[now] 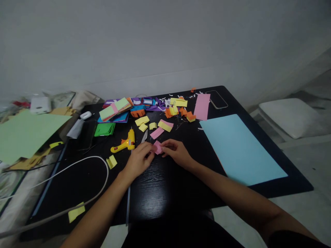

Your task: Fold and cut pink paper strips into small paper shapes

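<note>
Between my two hands is a small folded piece of pink paper (157, 147), low over the black table. My left hand (141, 156) pinches its left edge, and the fingers of my right hand (177, 151) close on its right side. Just beyond my left hand lie scissors (144, 136), partly hidden by that hand. A yellow glue gun (125, 143) rests to the left of them. Past my fingertips are a pink strip (156, 133) and a yellow-and-pink piece (166, 125).
Light blue sheets (243, 148) cover the table's right side, near a pink sheet (202, 106) and a phone (217, 99). Stacked coloured papers (116, 109) and green paper (104, 129) lie at the back left. A white cable (107, 172) loops across the left.
</note>
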{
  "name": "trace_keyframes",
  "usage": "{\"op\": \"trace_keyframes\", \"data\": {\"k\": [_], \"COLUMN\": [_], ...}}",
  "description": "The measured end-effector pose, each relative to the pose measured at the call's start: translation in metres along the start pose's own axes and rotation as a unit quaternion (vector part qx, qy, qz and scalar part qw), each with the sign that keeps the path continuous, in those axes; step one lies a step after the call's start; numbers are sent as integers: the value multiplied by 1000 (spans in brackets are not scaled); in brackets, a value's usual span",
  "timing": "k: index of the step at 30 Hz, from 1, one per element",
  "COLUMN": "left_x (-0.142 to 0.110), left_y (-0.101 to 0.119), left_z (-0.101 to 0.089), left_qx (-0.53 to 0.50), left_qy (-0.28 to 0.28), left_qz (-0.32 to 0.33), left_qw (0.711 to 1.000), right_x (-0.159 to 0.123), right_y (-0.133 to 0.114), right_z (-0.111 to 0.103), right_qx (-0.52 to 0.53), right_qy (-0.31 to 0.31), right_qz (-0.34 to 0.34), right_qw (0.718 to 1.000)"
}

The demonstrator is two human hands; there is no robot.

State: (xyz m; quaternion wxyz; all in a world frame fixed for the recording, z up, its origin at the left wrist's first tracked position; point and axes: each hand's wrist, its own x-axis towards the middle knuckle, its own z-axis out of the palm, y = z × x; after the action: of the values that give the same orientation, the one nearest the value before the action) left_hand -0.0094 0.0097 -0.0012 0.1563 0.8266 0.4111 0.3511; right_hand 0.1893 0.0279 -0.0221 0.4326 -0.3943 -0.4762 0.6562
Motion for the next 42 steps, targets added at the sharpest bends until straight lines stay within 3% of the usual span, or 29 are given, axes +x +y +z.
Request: {"op": "trace_keyframes", "data": {"k": [3,7,14,18,25,33,42], "left_x": [1,2,5,5,2,3,4], "left_y": [2,6,11,9,3,-1,-2], "left_z": [0,-4,-12,-5,7,6,2], "left_qx": [-8,-27,-101,-147,-294,-338,-311], "left_qy": [-2,-25,-58,-17,16,23,-38], "left_qz": [-8,-43,-97,-171,-280,-286,-271], "left_qw": [1000,998,988,974,914,896,910], "right_x": [-2,-7,-12,-13,-14,-17,-2], "right_y": [2,-1,-10,-10,-6,-9,-8], "right_z": [1,1,3,5,5,7,0], "right_qx": [-86,-223,-240,-222,-212,-196,-70], "right_qy": [19,64,49,38,39,36,-8], "right_qz": [-47,-171,-241,-233,-223,-188,-51], "right_qw": [995,958,939,946,951,962,996]}}
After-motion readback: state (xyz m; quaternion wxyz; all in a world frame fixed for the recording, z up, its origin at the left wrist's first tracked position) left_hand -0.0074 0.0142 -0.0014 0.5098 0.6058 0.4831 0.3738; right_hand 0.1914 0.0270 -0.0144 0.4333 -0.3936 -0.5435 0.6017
